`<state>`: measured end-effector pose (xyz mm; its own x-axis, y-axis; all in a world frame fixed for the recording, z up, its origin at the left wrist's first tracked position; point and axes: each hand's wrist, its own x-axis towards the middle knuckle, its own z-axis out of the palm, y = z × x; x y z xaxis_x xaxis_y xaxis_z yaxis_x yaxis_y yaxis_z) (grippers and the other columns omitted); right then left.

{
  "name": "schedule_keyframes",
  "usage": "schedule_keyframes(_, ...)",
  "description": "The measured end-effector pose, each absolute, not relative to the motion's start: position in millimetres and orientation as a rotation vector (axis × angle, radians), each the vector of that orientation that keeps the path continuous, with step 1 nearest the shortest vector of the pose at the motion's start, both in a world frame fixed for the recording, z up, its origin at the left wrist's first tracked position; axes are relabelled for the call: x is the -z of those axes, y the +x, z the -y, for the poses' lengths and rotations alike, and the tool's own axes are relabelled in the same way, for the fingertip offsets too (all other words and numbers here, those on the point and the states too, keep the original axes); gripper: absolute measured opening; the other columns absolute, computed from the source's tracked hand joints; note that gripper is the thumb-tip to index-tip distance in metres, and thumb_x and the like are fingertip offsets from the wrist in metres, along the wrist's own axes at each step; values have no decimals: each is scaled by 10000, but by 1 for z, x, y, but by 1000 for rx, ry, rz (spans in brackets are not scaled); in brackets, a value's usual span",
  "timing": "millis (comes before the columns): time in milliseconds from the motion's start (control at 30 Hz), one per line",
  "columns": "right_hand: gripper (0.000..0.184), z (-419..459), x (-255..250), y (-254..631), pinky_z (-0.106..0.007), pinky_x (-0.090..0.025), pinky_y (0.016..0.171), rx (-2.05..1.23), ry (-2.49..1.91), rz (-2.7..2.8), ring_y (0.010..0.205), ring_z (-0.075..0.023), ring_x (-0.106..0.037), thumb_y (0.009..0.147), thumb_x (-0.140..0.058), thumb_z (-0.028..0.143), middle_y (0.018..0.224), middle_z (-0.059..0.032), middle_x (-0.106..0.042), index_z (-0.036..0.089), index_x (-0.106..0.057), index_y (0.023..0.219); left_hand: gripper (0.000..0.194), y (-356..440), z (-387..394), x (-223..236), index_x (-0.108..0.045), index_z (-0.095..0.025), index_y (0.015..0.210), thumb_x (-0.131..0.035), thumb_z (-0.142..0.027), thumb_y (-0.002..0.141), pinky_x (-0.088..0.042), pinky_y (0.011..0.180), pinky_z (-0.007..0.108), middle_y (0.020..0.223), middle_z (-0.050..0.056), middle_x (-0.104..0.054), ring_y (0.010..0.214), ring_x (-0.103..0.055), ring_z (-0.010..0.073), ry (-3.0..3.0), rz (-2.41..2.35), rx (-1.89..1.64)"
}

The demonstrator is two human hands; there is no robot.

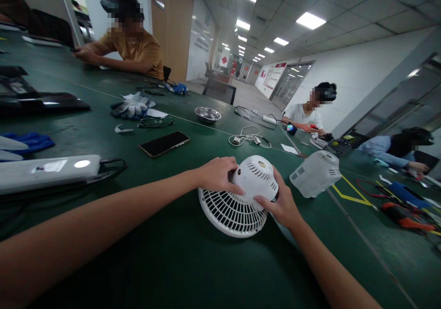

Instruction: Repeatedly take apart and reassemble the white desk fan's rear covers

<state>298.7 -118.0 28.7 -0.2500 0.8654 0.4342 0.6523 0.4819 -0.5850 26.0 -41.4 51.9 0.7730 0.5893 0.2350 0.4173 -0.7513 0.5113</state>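
A white electric fan head [257, 176] with a slotted motor housing sits in front of me on the green table, its round grille [230, 212] facing down. My left hand [220, 176] grips the left side of the housing, thumb across its front. On the opposite side my right hand [280, 203] is wrapped around the housing, its thumb near the lower front. Some of the fingers of both hands are hidden behind the housing. Just right of the fan stands a white translucent plastic housing [315, 173] with slots, which neither hand touches.
Behind the fan lie a white cable [250, 138], a metal bowl [207, 115] and a phone [164, 143]. At left are gloves [132, 106] and a long white device [51, 172]. An orange-and-black tool [408, 217] lies right. Several people sit around the green table [165, 272].
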Motion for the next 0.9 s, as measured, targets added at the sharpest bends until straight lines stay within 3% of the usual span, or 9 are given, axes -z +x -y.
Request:
schedule_keyframes(267, 995, 121, -33, 295, -629, -450, 1116, -269, -1288, 2047, 1349, -404, -561, 808, -785, 508, 1553, -176, -507, 250, -267, 1617, 804, 27, 41, -48, -647, -139, 1212, -670, -782, 730, -462, 903, 463, 1178, 146, -652, 1035, -608, 310, 2647, -786, -517)
schedule_keyframes(367, 1023, 124, -37, 297, -644, -485, 1062, -179, -1266, 2104, 1293, -418, -598, 804, -764, 531, 1533, -190, -517, 250, -216, 1621, 773, 27, 41, -49, -602, -156, 1313, -705, -685, 759, -463, 939, 483, 1229, 146, -671, 1081, -621, 325, 2670, -822, -575)
schedule_keyframes(467, 1040, 130, -38, 294, -536, -609, 815, -308, -1240, 2140, 914, -337, -743, 834, -718, 525, 1139, -146, -735, 221, -123, 1631, 669, 24, 39, -48, -483, -194, 1465, -647, -463, 875, -421, 1056, 526, 1355, 133, -653, 1215, -608, 323, 2582, -789, -724)
schedule_keyframes(567, 977, 136, -35, 284, -416, -595, 606, -470, -1258, 2113, 608, -240, -695, 879, -685, 452, 805, -37, -728, 217, -96, 1622, 776, 19, 37, -46, -354, -208, 1557, -650, -370, 858, -421, 1106, 516, 1500, 147, -557, 1330, -561, 322, 2422, -557, -735)
schedule_keyframes(667, 983, 136, -33, 276, -388, -569, 542, -503, -1279, 2050, 570, -222, -672, 859, -703, 385, 803, -30, -729, 232, -90, 1613, 992, 17, 39, -45, -204, -214, 1619, -716, -400, 789, -409, 1123, 560, 1567, 181, -479, 1387, -506, 372, 2368, -428, -719)
schedule_keyframes(800, 1067, 134, -35, 276, -353, -543, 516, -561, -1257, 2028, 569, -209, -655, 819, -729, 336, 786, -22, -719, 221, -28, 1615, 1173, 19, 42, -42, -59, -229, 1644, -751, -558, 756, -344, 1143, 638, 1654, 217, -327, 1430, -427, 443, 2456, -512, -716)
schedule_keyframes(900, 1064, 134, -37, 278, -325, -532, 527, -577, -1247, 2044, 584, -192, -653, 795, -731, 290, 838, -27, -733, 245, -44, 1606, 1235, 23, 42, -38, -58, -209, 1638, -774, -612, 716, -398, 1093, 621, 1594, 238, -400, 1334, -518, 438, 2503, -576, -755)
